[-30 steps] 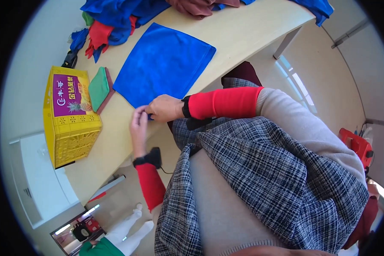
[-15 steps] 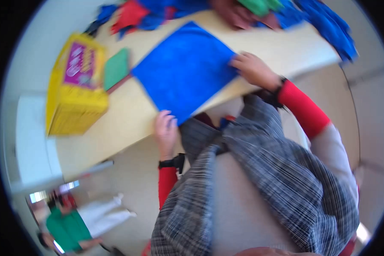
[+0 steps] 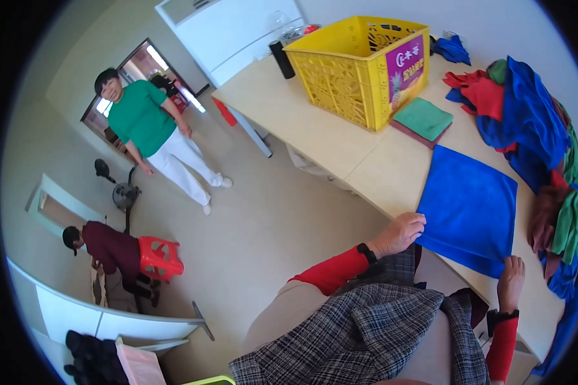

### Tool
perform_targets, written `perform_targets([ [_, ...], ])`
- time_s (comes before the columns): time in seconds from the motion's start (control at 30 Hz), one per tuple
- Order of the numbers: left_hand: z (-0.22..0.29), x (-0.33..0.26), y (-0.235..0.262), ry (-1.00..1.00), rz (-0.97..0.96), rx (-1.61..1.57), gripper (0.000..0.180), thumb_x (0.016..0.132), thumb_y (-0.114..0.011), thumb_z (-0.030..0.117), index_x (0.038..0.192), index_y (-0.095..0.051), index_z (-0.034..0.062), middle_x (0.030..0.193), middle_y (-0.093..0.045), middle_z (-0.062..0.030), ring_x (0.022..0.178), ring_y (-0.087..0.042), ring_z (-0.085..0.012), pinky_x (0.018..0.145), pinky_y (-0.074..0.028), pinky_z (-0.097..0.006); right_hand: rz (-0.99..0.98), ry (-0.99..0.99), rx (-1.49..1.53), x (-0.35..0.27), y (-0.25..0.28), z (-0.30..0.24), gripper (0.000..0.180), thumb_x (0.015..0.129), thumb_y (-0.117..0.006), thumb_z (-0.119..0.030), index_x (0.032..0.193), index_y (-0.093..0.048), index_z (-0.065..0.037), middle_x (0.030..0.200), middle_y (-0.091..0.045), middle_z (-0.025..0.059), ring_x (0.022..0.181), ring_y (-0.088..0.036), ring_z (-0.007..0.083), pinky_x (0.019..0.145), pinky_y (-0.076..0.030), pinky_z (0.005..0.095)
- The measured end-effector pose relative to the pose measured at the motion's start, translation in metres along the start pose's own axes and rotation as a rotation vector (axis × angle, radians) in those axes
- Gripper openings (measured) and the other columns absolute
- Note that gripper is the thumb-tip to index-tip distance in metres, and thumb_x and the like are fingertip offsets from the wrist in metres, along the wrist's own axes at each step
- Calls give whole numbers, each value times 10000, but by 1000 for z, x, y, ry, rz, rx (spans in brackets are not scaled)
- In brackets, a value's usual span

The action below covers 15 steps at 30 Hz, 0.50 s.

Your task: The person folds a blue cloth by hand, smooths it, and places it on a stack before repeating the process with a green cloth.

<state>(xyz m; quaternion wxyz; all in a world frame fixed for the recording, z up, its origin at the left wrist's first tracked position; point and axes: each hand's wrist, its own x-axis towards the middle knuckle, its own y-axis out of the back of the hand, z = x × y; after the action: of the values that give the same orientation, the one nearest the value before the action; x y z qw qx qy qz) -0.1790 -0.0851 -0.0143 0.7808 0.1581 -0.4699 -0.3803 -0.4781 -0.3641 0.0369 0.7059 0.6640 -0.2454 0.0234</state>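
A square blue cloth (image 3: 470, 202) lies spread on the light tabletop, with a crease or narrow fold along its near edge. My left hand (image 3: 399, 233) pinches the cloth near its left corner, fingers closed. At the near right corner my right hand (image 3: 511, 281) grips the cloth's edge between thumb and fingers. Just beyond the blue cloth sits a small stack of folded cloths, a green cloth (image 3: 425, 118) on top of a brown cloth (image 3: 410, 133).
A yellow crate (image 3: 340, 83) stands beyond the stack on the table (image 3: 366, 154). Heaped blue, red, green and brown cloths (image 3: 526, 122) line the right. A black cylinder (image 3: 281, 59) stands behind the crate. To the left are a standing person (image 3: 141, 115) and one on a red stool (image 3: 159, 256).
My view has swung left, bringing the room and two people into sight. Both hands still hold edges of the blue cloth, which stays flat on the table.
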Motion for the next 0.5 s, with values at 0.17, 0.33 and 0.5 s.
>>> perform_targets([
  [0.17, -11, -3, 1, -48, 0, 37, 151, 783, -739, 25, 876, -621, 23, 1144, -637, -136, 1152, -608, -324, 1014, -500, -430, -97, -19, 12, -26, -11, -8, 163, 798, -512, 38, 954, -541, 0, 943, -544, 169, 916, -543, 367, 818, -470, 461],
  [0.33, -4, 0, 8, -96, -24, 70, 184, 786, -742, 44, 920, -618, 22, 1160, -623, -150, 1158, -605, -328, 1028, -491, -437, -84, -125, 17, -35, -20, -15, 195, 799, -569, 25, 991, -543, 6, 1012, -549, 174, 974, -546, 375, 868, -469, 468],
  [0.5, 10, -2, 13, -159, -82, 266, 207, 823, -718, 93, 976, -605, 11, 1166, -614, -166, 1177, -597, -339, 1051, -476, -447, -145, -140, 47, -33, -4, -28, 325, 783, -654, 1, 1091, -552, 18, 1136, -549, 189, 1081, -537, 382, 958, -452, 465],
])
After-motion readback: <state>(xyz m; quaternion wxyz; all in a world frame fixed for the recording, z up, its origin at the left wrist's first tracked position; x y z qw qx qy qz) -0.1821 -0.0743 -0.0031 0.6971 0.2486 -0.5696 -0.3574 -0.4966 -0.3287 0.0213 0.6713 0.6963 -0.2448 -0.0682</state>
